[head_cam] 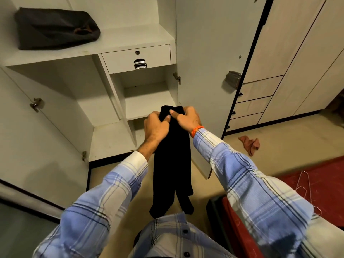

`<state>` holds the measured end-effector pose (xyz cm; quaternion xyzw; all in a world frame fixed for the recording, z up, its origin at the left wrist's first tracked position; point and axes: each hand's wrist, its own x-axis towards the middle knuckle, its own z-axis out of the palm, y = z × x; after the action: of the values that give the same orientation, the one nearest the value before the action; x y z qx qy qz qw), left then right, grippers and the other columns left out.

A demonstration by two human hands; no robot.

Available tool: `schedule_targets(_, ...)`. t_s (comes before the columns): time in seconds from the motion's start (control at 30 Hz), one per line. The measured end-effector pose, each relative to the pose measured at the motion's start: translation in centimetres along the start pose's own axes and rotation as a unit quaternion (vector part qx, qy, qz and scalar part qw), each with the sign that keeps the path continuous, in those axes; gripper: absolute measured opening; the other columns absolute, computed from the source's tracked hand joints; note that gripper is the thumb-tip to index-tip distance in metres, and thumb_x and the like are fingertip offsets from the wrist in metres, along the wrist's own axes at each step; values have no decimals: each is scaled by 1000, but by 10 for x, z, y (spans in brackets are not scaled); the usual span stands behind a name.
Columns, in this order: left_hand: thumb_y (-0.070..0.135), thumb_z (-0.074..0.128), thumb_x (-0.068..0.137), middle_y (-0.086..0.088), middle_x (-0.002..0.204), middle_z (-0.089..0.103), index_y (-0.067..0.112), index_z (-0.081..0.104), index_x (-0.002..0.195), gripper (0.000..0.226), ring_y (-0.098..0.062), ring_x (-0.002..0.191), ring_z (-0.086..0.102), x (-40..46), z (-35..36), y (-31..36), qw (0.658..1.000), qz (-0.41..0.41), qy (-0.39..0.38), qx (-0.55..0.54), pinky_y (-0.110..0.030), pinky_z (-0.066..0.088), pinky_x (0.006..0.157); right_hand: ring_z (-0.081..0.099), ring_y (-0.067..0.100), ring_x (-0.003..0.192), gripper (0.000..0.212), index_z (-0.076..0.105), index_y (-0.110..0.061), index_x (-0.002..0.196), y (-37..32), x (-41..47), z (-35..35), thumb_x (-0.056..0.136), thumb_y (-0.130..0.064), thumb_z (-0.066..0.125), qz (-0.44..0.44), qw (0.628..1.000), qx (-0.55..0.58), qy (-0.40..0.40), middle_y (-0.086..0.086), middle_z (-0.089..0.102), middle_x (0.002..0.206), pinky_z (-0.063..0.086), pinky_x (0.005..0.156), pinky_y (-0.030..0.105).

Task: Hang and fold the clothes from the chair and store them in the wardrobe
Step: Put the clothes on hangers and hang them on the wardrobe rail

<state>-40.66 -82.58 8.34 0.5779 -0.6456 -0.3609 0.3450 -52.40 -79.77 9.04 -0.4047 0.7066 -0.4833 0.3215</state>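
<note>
- A black garment point(172, 157) hung in front of the open wardrobe point(104, 94), its two long ends dangling toward the floor.
- The left hand point(155, 126) gripped its top edge, fingers curled into the cloth.
- The right hand point(187, 118) pinched the same edge, just beside the left hand.
- A dark bag point(55, 28) lay on the wardrobe's upper shelf.
- Right of the wardrobe, a reddish rag point(249, 144) lay on the floor, and wire hangers point(305, 185) rested on a red bed point(327, 175).

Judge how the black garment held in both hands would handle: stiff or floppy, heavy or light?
The black garment is probably floppy: it hangs straight down from the left hand and right hand. It seems light, since fingertip pinches hold it. Set down, it would likely slump unless folded.
</note>
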Motion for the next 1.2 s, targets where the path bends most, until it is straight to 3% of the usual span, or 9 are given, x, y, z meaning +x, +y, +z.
schedule_targets(0.2, 9, 63, 75, -5, 107, 69, 18, 63, 116, 42, -22, 98, 66, -10, 6, 5, 994, 46, -95, 16, -26, 51, 79, 56, 23, 71, 10, 59, -15, 60, -11, -6, -3, 53, -22, 56, -13, 998, 24, -52, 2, 60, 66, 44, 70, 36)
schedule_targets(0.4, 7, 53, 62, -14, 152, 30, 15, 54, 138, 76, -29, 130, 47, -5, 3, -2, 975, 83, -201, 46, -39, 41, 110, 68, 23, 96, 26, 70, -19, 99, -4, -5, -3, 73, -16, 69, -45, 999, -28, -11, 6, 73, 98, 54, 89, 32)
schedule_targets(0.53, -10, 65, 78, -1, 135, 55, 13, 69, 118, 46, -20, 123, 54, 0, -4, -8, 990, 81, -88, -79, -38, 42, 110, 67, 20, 93, 29, 70, -17, 99, -2, 5, -14, 74, -2, 66, -55, 998, -5, -9, 2, 71, 92, 53, 94, 36)
schedule_targets(0.63, -2, 74, 80, 2, 106, 64, 10, 65, 107, 31, -21, 109, 61, 13, -19, -14, 981, 7, -18, -195, -36, 50, 101, 61, 10, 71, 31, 63, -15, 79, -6, 6, -29, 76, 16, 61, -69, 990, 79, -90, -3, 63, 72, 52, 75, 27)
schedule_targets(0.77, 7, 78, 79, -10, 130, 60, 6, 49, 130, 59, -19, 117, 59, 31, -37, -30, 956, -41, -167, -239, -36, 46, 105, 58, 5, 65, 31, 62, -10, 81, -11, 5, -45, 75, 19, 57, -78, 972, 136, -176, -9, 61, 66, 47, 64, 19)
schedule_targets(0.87, 6, 73, 82, -5, 112, 69, 11, 61, 117, 37, -18, 103, 65, 32, -41, -28, 949, -5, -234, -210, -25, 53, 92, 59, 2, 62, 28, 61, -7, 83, -11, 6, -48, 76, 20, 55, -65, 965, 148, -205, -12, 63, 63, 46, 60, 15)
schedule_targets(0.93, 7, 77, 77, -2, 100, 71, 12, 66, 108, 33, -18, 97, 67, 33, -43, -24, 955, -5, -214, -204, -21, 55, 82, 57, 10, 70, 21, 61, 8, 91, -8, 8, -51, 71, 11, 61, -65, 967, 139, -205, -2, 60, 72, 45, 64, 18)
schedule_targets(1.0, 10, 81, 74, -1, 98, 72, 11, 68, 106, 34, -17, 93, 68, 36, -44, -23, 965, -1, -189, -184, -24, 55, 80, 56, 17, 80, 38, 57, 18, 109, -4, 11, -54, 73, 7, 65, -60, 972, 108, -199, 6, 58, 84, 46, 72, 23)
schedule_targets(1.2, 17, 82, 76, -3, 100, 72, 11, 68, 108, 35, -19, 94, 69, 36, -40, -21, 981, 33, -150, -116, -32, 56, 84, 63, 7, 80, 31, 61, 3, 119, 12, 13, -64, 89, 3, 63, -50, 982, 39, -179, -1, 65, 89, 52, 75, 13)
